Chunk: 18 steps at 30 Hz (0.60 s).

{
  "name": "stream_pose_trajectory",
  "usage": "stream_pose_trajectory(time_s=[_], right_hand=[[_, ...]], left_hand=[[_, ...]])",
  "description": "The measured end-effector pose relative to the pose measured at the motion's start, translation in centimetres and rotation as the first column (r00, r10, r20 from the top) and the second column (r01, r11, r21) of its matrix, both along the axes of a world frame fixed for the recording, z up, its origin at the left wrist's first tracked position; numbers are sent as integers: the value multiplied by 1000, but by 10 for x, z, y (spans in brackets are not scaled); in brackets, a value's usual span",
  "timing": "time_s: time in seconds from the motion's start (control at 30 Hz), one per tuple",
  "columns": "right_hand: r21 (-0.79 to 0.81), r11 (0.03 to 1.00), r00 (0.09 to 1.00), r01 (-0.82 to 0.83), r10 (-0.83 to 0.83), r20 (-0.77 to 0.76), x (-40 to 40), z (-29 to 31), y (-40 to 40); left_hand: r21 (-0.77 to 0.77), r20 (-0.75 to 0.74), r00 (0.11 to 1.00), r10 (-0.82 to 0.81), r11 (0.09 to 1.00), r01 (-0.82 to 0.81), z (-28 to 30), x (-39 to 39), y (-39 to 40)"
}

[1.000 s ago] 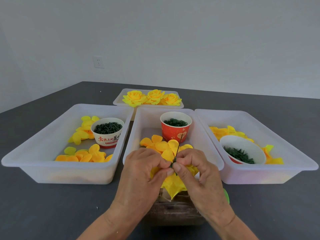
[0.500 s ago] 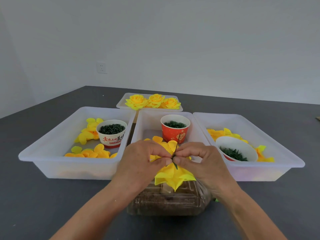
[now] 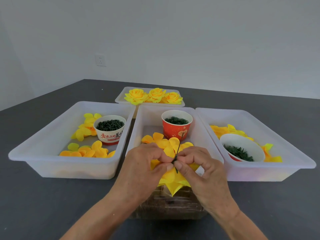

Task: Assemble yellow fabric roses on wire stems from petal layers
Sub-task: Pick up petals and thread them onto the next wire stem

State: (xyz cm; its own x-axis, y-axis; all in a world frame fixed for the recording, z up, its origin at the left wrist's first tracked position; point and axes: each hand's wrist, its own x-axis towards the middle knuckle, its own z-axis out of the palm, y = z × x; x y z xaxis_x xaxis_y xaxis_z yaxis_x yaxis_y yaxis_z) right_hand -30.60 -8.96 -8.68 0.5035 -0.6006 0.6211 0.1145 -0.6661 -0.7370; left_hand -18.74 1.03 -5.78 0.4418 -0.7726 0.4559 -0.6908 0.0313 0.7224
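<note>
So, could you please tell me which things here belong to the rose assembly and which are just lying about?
In use:
- left hand and right hand, pinching the stem
- petal layer on that stem
- loose petals
- cups of green parts
- finished roses

Lying about:
- brown container under the hands
- wall socket

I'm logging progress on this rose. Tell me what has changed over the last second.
Little. Both hands sit slightly higher against the middle bin than a second ago, though the camera tilted too. The left hand and right hand still pinch the green stem where it passes through the yellow petals. No new layer was picked up, nothing let go. Bins, cups and finished roses are unchanged.
</note>
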Motion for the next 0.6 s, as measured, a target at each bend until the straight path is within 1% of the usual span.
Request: stream_pose_trajectory(time_s=[0.23,0.37,0.47,0.53,0.6], right_hand=[[-25,1000,1000,8,-8,13,4,-5,-3],[-30,999,1000,25,-25,4,1,-2,1],[5,1000,996,17,-16,-84,-6,7,5],[5,995,990,102,-101,-102,-6,8,10],[-65,964,963,259,-263,-59,-1,7,17]], left_hand=[[-23,17,1000,-3,1000,3,-6,0,-1],[-31,56,998,14,999,-13,-3,-1,1],[1,-53,999,-1,1000,1,5,3,6],[19,-85,996,-1,1000,2,8,4,8],[43,-46,998,31,999,-29,6,2,9]])
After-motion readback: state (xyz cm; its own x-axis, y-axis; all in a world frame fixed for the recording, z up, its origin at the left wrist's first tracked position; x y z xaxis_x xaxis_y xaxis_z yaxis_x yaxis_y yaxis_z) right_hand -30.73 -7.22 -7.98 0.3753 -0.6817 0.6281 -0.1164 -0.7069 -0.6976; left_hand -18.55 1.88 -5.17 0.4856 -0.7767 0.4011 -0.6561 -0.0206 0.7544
